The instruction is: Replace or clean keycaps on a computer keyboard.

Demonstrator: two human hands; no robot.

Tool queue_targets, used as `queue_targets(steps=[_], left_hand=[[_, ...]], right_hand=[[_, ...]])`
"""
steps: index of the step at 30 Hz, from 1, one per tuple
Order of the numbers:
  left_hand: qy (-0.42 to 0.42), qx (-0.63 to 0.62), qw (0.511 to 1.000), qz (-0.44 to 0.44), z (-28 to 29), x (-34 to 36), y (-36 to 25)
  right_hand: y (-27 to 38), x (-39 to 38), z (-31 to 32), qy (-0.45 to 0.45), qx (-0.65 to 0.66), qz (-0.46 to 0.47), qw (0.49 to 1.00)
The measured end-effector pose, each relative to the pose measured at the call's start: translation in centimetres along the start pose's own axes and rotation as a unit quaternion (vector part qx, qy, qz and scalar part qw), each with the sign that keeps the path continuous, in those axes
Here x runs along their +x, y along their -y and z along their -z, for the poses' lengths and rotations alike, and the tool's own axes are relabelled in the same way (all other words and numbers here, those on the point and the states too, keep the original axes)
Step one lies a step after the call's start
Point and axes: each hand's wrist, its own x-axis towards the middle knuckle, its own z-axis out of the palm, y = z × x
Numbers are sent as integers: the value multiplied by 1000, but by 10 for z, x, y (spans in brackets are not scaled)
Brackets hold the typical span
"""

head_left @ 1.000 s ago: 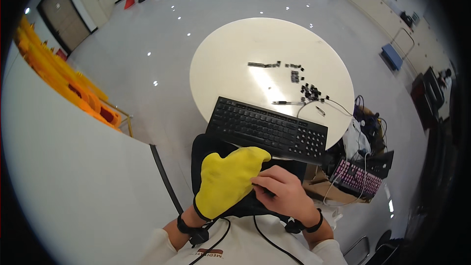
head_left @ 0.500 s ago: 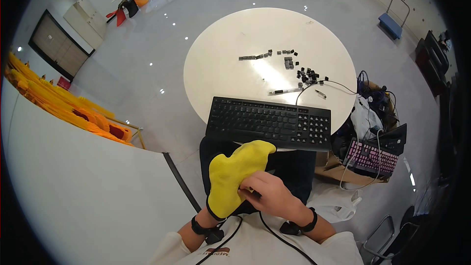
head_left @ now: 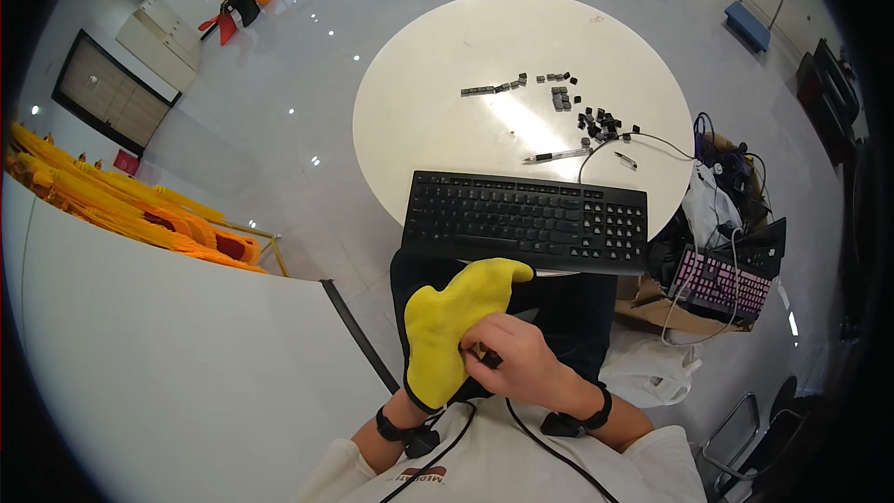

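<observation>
- Head view: the left hand [head_left: 466, 321] is covered by a yellow cloth mitt [head_left: 438, 340] with a dark cuff; the cloth hides its fingers, so I cannot tell whether that grip is spread or closed.
- The right hand [head_left: 512, 354] is bare, its fingers bent; thumb and forefinger pinch a small dark thing [head_left: 491, 359] right beside the mitt, too small and covered to identify.
- Both hands are above the person's dark-clad lap, on the near side of a black keyboard [head_left: 503, 222].
- The keyboard lies along the near edge of a round white counter [head_left: 419, 84], its near corners jutting past the rim; many number-pad positions lack caps, showing pale mounts.
- Beyond it are loose keycaps: a row [head_left: 480, 90] on the left, a small block [head_left: 561, 99] and a jumbled heap [head_left: 601, 123] on the right.
- Between keyboard and heap lies a pen [head_left: 554, 157]; a shorter pen-like piece [head_left: 626, 161] sits near the cable [head_left: 656, 137].
- Right of the counter, a pink-keyed keyboard [head_left: 722, 286] rests on a cardboard box [head_left: 643, 295].
</observation>
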Motion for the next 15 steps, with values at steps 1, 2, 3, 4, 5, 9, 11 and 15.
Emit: queue_targets(steps=[1,2,3,4,5,9,11,15], left_hand=[[-1,2,1000,3,0,1,1],[-3,5,1000,5,1,2,2],[-3,7,1000,7,0,2,3],[-3,9,1000,9,1,2,4],[-4,11,1000,10,1,3,4],[-2,18,1000,13,1,8,4],[0,18,1000,12,0,10,2],[-22,23,999,19,-9,12,-11]], right_hand=[[1,1,0,0,0,-1,1000],[2,3,0,-6,2,-7,1000],[3,4,0,-11,4,-12,1000],[3,4,0,-11,4,-13,1000],[2,5,-1,-20,4,-12,1000],[1,5,-1,-32,13,-16,999],[0,5,-1,-24,12,-20,999],[-2,2,-1,-1,35,-27,999]])
